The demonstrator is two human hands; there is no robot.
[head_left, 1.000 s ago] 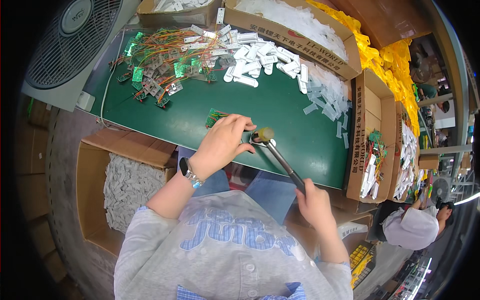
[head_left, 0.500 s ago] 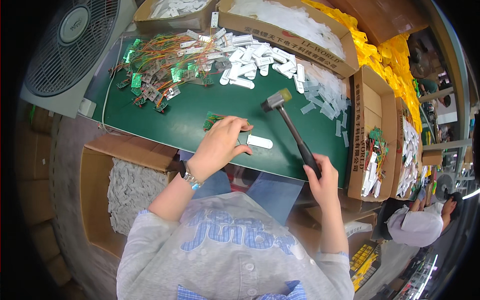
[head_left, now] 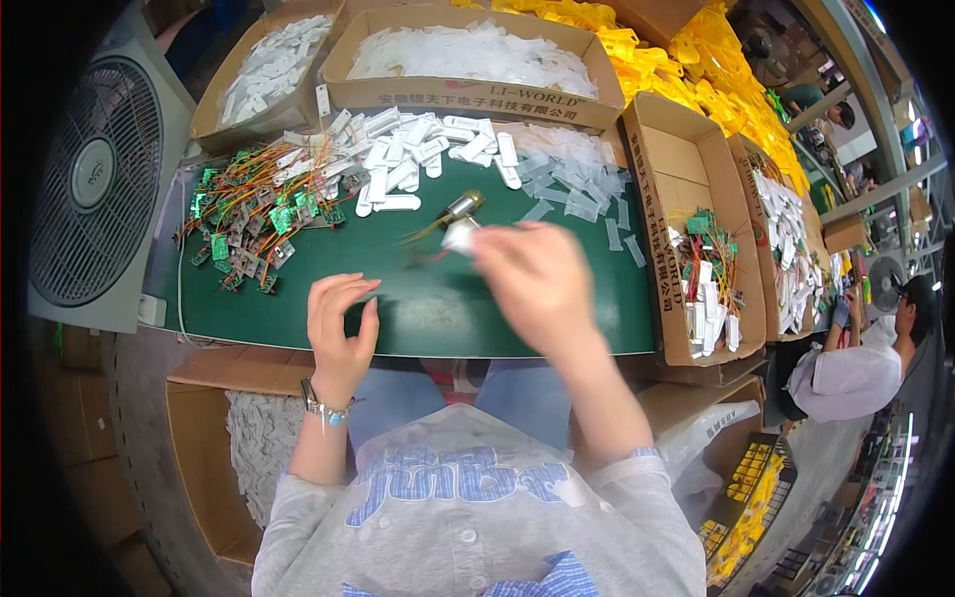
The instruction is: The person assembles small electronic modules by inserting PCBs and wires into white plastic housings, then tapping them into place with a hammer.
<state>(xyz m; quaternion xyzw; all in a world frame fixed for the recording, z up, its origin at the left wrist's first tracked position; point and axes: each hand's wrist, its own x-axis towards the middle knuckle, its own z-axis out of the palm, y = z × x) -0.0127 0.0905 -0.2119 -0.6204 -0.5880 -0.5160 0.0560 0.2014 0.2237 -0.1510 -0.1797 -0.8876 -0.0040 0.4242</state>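
My right hand [head_left: 542, 284], smeared by motion, is over the middle of the green table. At its fingertips is a white plastic casing [head_left: 459, 238] with blurred wires trailing left. Just beyond it lies the head of a hammer [head_left: 460, 208], grey with a yellowish end; most of its handle is hidden behind my right hand. Close to the table's front edge, my left hand [head_left: 341, 323] is open, with fingers curved, thumb apart and nothing between them.
Wired green circuit boards [head_left: 264, 214] heap at the left, beside white casings [head_left: 403, 164] and clear plastic pieces [head_left: 577, 174]. Along the back stands a carton [head_left: 477, 95] of clear pieces. Another carton [head_left: 647, 214] at right holds wired casings. A grey fan [head_left: 95, 189] stands left.
My right hand has let go of the hammer's grip and moved left and up with the casing. My left hand has come away from the casing. The whole view has shifted.
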